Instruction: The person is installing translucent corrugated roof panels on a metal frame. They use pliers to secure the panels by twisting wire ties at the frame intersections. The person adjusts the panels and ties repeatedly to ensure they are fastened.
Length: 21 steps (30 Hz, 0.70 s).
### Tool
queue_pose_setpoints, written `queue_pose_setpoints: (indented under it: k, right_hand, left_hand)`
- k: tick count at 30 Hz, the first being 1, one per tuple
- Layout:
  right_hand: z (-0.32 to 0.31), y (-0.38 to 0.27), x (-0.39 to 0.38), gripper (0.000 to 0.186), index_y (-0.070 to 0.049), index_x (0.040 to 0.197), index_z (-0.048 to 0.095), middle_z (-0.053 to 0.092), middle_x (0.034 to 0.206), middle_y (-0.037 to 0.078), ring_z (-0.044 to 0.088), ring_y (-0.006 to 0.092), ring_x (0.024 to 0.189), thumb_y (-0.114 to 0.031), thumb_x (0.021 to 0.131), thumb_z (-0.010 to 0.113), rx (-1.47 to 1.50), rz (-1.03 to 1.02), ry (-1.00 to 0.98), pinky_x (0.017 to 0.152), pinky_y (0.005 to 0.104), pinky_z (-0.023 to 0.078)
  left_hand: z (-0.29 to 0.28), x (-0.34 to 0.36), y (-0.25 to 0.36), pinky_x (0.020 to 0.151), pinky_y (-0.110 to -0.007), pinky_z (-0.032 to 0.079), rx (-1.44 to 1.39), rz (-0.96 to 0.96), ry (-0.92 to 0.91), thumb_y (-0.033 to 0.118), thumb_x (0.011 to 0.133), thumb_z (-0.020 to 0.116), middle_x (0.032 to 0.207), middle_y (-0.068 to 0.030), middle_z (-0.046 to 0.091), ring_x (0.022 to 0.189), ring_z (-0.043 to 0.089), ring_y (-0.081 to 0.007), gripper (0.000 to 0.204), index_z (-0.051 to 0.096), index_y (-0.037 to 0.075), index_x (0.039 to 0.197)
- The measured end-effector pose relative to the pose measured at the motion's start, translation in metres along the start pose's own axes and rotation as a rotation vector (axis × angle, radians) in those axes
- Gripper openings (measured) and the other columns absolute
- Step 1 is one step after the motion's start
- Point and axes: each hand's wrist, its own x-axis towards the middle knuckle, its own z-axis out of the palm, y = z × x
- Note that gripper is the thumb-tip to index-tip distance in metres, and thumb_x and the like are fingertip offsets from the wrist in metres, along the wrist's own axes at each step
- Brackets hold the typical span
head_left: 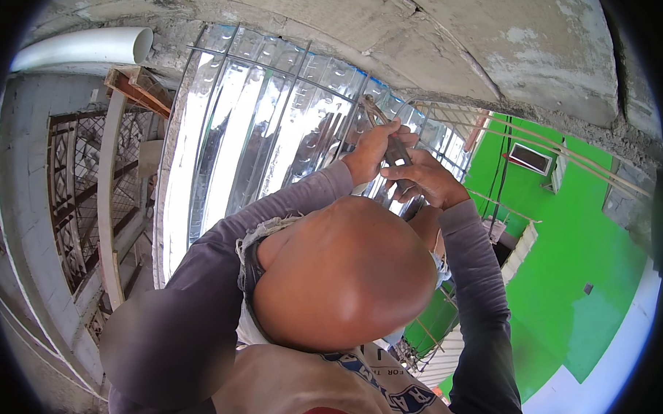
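Note:
My left hand (pixel 371 151) is closed around the middle of a worn metal pair of pincers (pixel 398 151). The pincers' jaws point up and away, close to the thin steel bars (pixel 328 89) laid in a grid. Right beside it, my right hand (pixel 429 180) has its fingers curled and pressed together at the lower end of the handles. What those fingers pinch is hidden from view. Beneath the grid lies shiny corrugated metal sheeting (pixel 228 123), which mirrors parts of the surroundings. My bent bare knee (pixel 344 273) rises just below the hands.
A rough concrete wall (pixel 454 36) runs along the far side. At the left are a white pipe (pixel 96 47), a wooden post (pixel 109 192) and a window grille (pixel 76 191). Off to the right, past the sheeting's edge, a green wall (pixel 564 237) stands lower down, with cables (pixel 502 169) hanging before it.

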Motion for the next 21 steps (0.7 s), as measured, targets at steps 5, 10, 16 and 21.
queue_pose_setpoints:
  k: [5, 10, 16, 21]
  right_hand:
    - [-0.01, 0.026, 0.017, 0.045, 0.0, 0.111, 0.069, 0.066, 0.087, 0.003, 0.064, 0.0137, 0.071, -0.029, 0.083, 0.089, -0.271, -0.119, 0.125, 0.062, 0.0302, 0.055]
    - [0.017, 0.061, 0.007, 0.042, 0.0, 0.125, 0.065, 0.071, 0.094, 0.009, 0.07, 0.0184, 0.079, -0.03, 0.097, 0.078, 0.352, -0.107, 0.062, 0.07, 0.0335, 0.058]
    - [0.02, 0.057, 0.014, 0.045, 0.004, 0.128, 0.062, 0.075, 0.109, 0.017, 0.077, 0.0253, 0.089, -0.035, 0.107, 0.063, 0.252, -0.226, 0.161, 0.077, 0.0356, 0.062]
    - [-0.013, 0.038, 0.012, 0.045, 0.004, 0.127, 0.062, 0.073, 0.11, 0.017, 0.076, 0.0262, 0.095, -0.035, 0.106, 0.064, -0.094, -0.1, 0.187, 0.08, 0.0375, 0.062]
  left_hand:
    - [-0.013, 0.002, -0.005, 0.087, -0.037, 0.057, 0.404, -0.026, -0.076, 0.048, 0.112, 0.052, 0.107, -0.0092, 0.074, 0.095, 0.069, -0.0187, 0.05, 0.069, 0.002, 0.12]
    - [-0.019, -0.025, 0.006, 0.071, -0.033, 0.059, 0.346, -0.142, -0.252, 0.054, 0.11, 0.054, 0.101, -0.01, 0.074, 0.085, 0.071, -0.0192, 0.062, 0.066, -0.003, 0.13]
    - [-0.044, -0.015, 0.001, 0.081, -0.037, 0.059, 0.404, 0.0, 0.011, 0.051, 0.11, 0.057, 0.11, -0.0099, 0.073, 0.086, 0.068, -0.0161, 0.049, 0.066, 0.004, 0.119]
    - [-0.038, -0.011, -0.004, 0.093, -0.041, 0.061, 0.299, 0.015, 0.026, 0.04, 0.116, 0.046, 0.121, -0.0138, 0.07, 0.104, 0.072, -0.0237, 0.043, 0.061, 0.001, 0.128]
